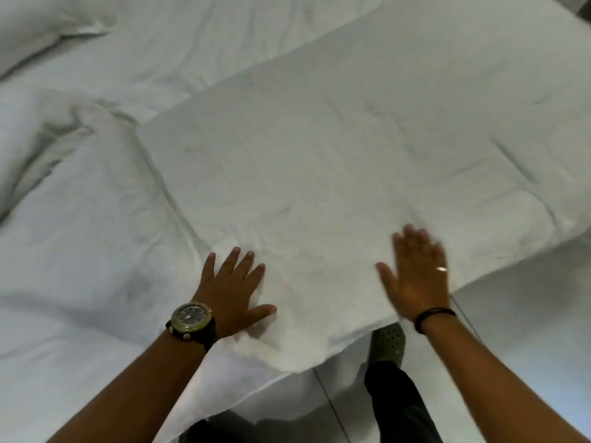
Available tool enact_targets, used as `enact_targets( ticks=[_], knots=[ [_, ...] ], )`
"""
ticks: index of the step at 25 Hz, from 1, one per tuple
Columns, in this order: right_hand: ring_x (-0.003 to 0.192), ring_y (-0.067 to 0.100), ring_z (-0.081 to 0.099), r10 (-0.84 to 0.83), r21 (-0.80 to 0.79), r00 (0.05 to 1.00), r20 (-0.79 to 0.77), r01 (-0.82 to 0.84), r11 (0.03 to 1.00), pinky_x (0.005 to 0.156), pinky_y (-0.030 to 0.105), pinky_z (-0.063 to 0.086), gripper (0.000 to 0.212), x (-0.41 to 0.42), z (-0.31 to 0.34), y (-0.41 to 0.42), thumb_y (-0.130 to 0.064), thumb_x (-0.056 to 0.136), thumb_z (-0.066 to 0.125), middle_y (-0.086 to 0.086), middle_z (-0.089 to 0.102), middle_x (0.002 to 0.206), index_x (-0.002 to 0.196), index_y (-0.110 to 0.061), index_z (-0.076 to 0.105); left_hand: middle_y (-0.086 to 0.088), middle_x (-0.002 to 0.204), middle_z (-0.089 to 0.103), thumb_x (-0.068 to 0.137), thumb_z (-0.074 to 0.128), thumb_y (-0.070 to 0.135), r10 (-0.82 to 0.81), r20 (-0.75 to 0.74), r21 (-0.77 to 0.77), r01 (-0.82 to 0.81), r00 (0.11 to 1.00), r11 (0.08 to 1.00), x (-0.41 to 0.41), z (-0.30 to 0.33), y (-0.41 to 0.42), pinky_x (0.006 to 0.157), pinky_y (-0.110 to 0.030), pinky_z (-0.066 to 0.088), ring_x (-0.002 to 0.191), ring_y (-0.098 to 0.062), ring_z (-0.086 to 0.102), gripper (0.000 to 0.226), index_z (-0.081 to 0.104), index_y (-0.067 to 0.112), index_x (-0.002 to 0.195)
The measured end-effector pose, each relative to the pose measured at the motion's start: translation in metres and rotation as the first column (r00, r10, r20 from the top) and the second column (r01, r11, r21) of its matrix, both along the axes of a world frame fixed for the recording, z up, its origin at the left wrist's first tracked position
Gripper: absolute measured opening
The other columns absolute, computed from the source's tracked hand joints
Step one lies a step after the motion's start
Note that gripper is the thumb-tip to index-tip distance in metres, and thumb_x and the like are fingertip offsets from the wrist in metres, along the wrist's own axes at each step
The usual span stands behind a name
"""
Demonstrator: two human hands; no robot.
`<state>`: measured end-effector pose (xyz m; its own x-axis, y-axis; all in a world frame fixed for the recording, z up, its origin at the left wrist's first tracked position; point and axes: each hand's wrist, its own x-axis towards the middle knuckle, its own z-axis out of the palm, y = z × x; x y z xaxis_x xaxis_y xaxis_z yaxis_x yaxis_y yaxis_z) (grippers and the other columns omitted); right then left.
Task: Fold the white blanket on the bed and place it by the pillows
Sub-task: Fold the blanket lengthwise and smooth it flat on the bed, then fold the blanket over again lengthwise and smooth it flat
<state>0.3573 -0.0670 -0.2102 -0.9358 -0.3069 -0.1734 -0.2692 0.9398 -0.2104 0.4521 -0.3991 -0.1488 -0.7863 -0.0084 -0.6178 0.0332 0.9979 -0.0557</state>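
A: Head view first. Where is the white blanket (335, 161)?

B: Lying on the bed (80, 251), already doubled into a thick oblong. Its near corner hangs over the bed's edge above the tiled floor (527, 346). The pillows (38, 30) are at the far left, well apart from it.

A: And the hands?

B: The left hand (233, 295) is spread flat, fingers straight, pressing the near edge of the blanket. The right hand (415, 276) is also spread with straight fingers over the blanket, but it is blurred, so I cannot tell whether it presses down or only hovers just above.

A: How will it handle, do you think?

B: Soft and puffy, I would judge; it dents under the left palm and holds creases. Probably light for its bulk, limp, and likely to spring open or slide off the overhanging corner. Nothing fragile about it.

A: Where to take hold?

B: For another fold, I would pinch the two near corners. To carry it, slide both hands under the folded stack from opposite sides, so the layers stay together.

A: Any containers?

B: None visible. Only a wristwatch (192, 318), a ring (442, 268), a dark bracelet (431, 314), and a green perforated shoe (388, 343) below.
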Motion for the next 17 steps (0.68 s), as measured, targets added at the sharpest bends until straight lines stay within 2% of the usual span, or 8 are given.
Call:
enact_targets(
  ticks=[2, 4, 6, 8, 10, 12, 14, 17],
  knots=[
    [0.146, 0.034, 0.018, -0.315, 0.089, 0.946, 0.071, 0.309, 0.947, 0.118, 0.051, 0.011, 0.071, 0.011, 0.014, -0.012, -0.055, 0.097, 0.028, 0.018, 0.023, 0.158, 0.148, -0.006, 0.033, -0.002, 0.165, -0.005, 0.082, 0.019, 0.082, 0.003, 0.008, 0.083, -0.004, 1.000, 0.997, 0.022, 0.005, -0.035, 0.119, -0.050, -0.005, 0.151, -0.024, -0.011, 0.090, 0.007, 0.030, 0.155],
    [0.135, 0.033, 0.040, -0.448, -0.113, 0.886, 0.121, 0.461, 0.880, 0.112, 0.046, 0.032, 0.072, 0.037, 0.043, -0.077, -0.062, 0.092, 0.032, 0.017, 0.047, 0.144, 0.136, -0.008, 0.048, -0.006, 0.165, 0.004, 0.091, 0.028, 0.070, 0.020, -0.158, 0.235, 0.018, 0.987, 0.972, 0.036, 0.007, -0.057, 0.121, -0.047, 0.005, 0.151, -0.026, -0.002, 0.079, 0.019, 0.024, 0.154],
    [0.111, 0.021, 0.061, -0.326, -0.414, 0.910, 0.256, 0.408, 0.813, 0.093, 0.025, 0.047, 0.070, 0.087, 0.067, -0.164, -0.074, 0.085, 0.038, 0.002, 0.068, 0.116, 0.122, -0.020, 0.062, -0.009, 0.163, 0.015, 0.096, 0.036, 0.058, 0.133, -0.295, 0.376, -0.013, 0.946, 0.926, 0.043, 0.017, -0.078, 0.120, -0.046, 0.012, 0.151, -0.029, 0.006, 0.068, 0.029, 0.020, 0.152],
    [0.091, 0.014, 0.065, -0.125, -0.427, 0.908, 0.399, 0.304, 0.852, 0.075, 0.019, 0.049, 0.077, 0.142, 0.076, -0.242, -0.088, 0.074, 0.033, -0.011, 0.069, 0.095, 0.115, -0.029, 0.062, -0.010, 0.163, 0.018, 0.098, 0.042, 0.049, 0.139, -0.342, 0.363, -0.006, 0.929, 0.932, 0.064, 0.027, -0.123, 0.118, -0.048, 0.017, 0.150, -0.031, 0.010, 0.062, 0.030, 0.020, 0.151],
    [0.085, 0.019, 0.063, -0.102, -0.274, 0.872, 0.479, 0.259, 0.926, 0.069, 0.032, 0.048, 0.076, 0.167, 0.071, -0.280, -0.090, 0.071, 0.035, -0.007, 0.066, 0.092, 0.106, -0.026, 0.057, -0.008, 0.164, 0.013, 0.098, 0.048, 0.038, -0.015, -0.313, 0.203, 0.082, 0.950, 0.976, 0.082, 0.032, -0.169, 0.117, -0.049, 0.022, 0.150, -0.032, 0.010, 0.060, 0.026, 0.023, 0.152],
    [0.085, 0.020, 0.059, -0.172, -0.209, 0.827, 0.535, 0.327, 0.921, 0.069, 0.033, 0.044, 0.072, 0.163, 0.059, -0.290, -0.085, 0.069, 0.048, -0.006, 0.062, 0.095, 0.107, -0.024, 0.054, -0.007, 0.165, 0.007, 0.097, 0.048, 0.021, -0.162, -0.268, 0.046, 0.181, 0.950, 0.982, 0.082, 0.033, -0.205, 0.116, -0.048, 0.024, 0.150, -0.032, 0.008, 0.062, 0.022, 0.025, 0.153],
    [0.093, 0.015, 0.060, -0.153, -0.331, 0.756, 0.636, 0.447, 0.831, 0.072, 0.029, 0.046, 0.069, 0.145, 0.052, -0.295, -0.078, 0.067, 0.062, -0.010, 0.063, 0.104, 0.112, -0.025, 0.057, -0.007, 0.165, 0.006, 0.092, 0.046, 0.004, -0.206, -0.304, 0.034, 0.227, 0.930, 0.973, 0.060, 0.032, -0.219, 0.115, -0.047, 0.026, 0.150, -0.033, 0.006, 0.070, 0.018, 0.024, 0.154],
    [0.097, 0.007, 0.061, -0.031, -0.500, 0.708, 0.705, 0.527, 0.688, 0.074, 0.023, 0.046, 0.046, 0.123, 0.046, -0.314, -0.057, 0.075, 0.071, -0.016, 0.065, 0.105, 0.110, -0.029, 0.059, -0.009, 0.165, 0.004, 0.091, 0.034, -0.002, -0.338, -0.319, -0.019, 0.350, 0.886, 0.936, -0.005, 0.025, -0.218, 0.114, -0.051, 0.025, 0.150, -0.035, 0.006, 0.074, 0.009, 0.026, 0.155]
  ],
)
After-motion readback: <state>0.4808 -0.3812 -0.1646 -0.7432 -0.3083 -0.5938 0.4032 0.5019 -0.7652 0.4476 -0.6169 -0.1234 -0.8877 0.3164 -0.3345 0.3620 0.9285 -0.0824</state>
